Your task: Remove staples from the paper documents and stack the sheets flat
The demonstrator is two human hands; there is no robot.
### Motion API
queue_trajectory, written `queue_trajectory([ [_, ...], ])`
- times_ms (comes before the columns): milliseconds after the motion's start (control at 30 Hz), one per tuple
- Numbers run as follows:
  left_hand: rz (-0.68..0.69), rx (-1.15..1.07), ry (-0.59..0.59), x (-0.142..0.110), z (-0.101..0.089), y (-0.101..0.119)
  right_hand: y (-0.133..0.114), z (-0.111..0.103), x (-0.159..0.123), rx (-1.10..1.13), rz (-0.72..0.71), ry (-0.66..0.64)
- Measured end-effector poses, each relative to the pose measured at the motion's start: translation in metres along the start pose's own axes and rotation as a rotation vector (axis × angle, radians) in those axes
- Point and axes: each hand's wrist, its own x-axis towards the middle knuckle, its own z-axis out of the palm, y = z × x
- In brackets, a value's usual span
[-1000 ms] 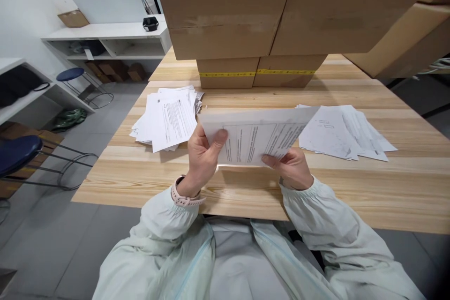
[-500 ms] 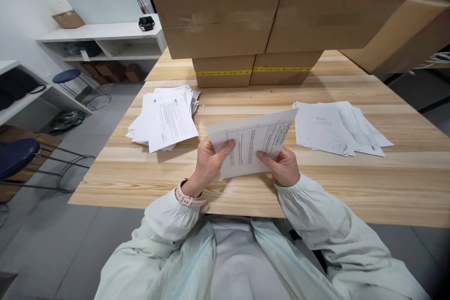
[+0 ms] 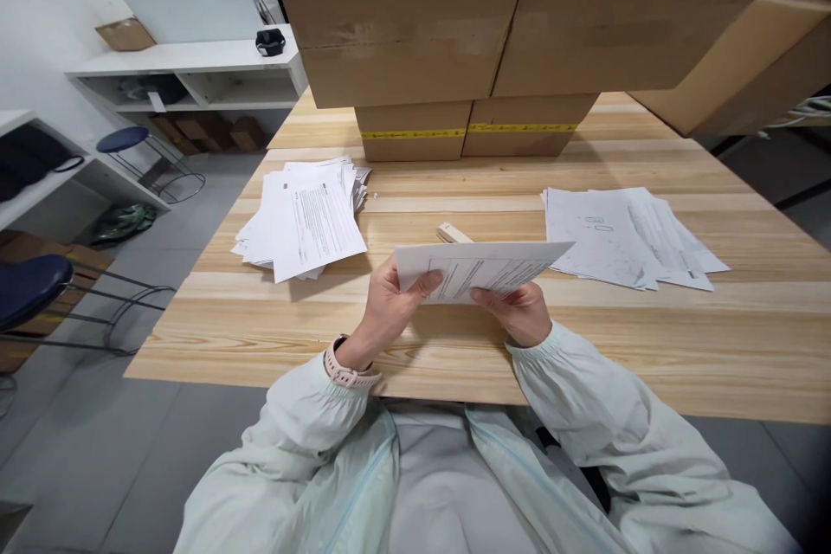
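Note:
I hold a printed sheet of paper (image 3: 480, 268) just above the wooden table (image 3: 584, 338), nearly flat, its far edge tipped away from me. My left hand (image 3: 393, 303) pinches its left end, thumb on top. My right hand (image 3: 516, 312) grips its near right edge, fingers closed under it. A small pale wooden block (image 3: 453, 233) lies on the table just beyond the sheet. A stack of printed sheets (image 3: 305, 216) sits to the left. A looser spread of sheets (image 3: 623, 234) lies to the right.
Large cardboard boxes (image 3: 454, 17) are stacked at the back of the table, close overhead. Blue stools (image 3: 32, 286) and white shelves (image 3: 188, 69) stand on the left, over a grey floor.
The sheet has tilted down from nearly upright to almost flat, which uncovers the small wooden block behind it. Both hands keep their hold.

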Motion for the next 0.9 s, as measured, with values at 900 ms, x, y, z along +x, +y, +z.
queue_trajectory([
  [900, -0.765, 0.053, -0.55, -0.01, 0.012, -0.032, -0.005, -0.067, 0.006, -0.028, 0.664, 0.019],
])
